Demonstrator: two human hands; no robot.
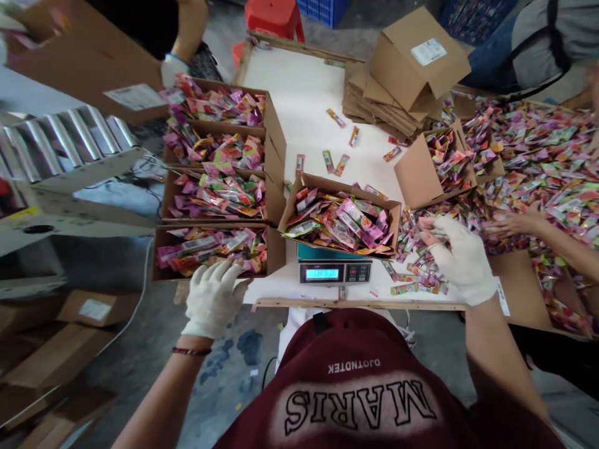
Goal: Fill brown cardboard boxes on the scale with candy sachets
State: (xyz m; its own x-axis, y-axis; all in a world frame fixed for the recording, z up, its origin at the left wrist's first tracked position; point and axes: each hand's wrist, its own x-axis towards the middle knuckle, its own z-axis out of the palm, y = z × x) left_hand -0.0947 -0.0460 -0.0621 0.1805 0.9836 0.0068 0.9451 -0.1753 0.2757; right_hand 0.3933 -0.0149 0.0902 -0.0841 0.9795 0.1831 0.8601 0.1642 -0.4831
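My left hand (213, 299), in a white glove, rests at the near side of a filled carton (276, 252) at the left, fingers stretched toward the packets in it. My right hand (461, 259), gloved with bare fingertips, is over loose packets (416, 280) right of the scale; its fingers are apart and I see nothing held. Between my hands, an open cardboard box (395, 234) full of colourful slim packets (353, 221) sits on a digital scale (334, 272). The scale's display is lit, its digits blurred.
Several filled cartons (276, 134) line the table's left side. Flattened cardboard (374, 100) and an empty-looking box (416, 56) lie at the back. A packet heap (552, 162) spreads right, near another person's hand (515, 221). A roller conveyor (70, 140) stands left.
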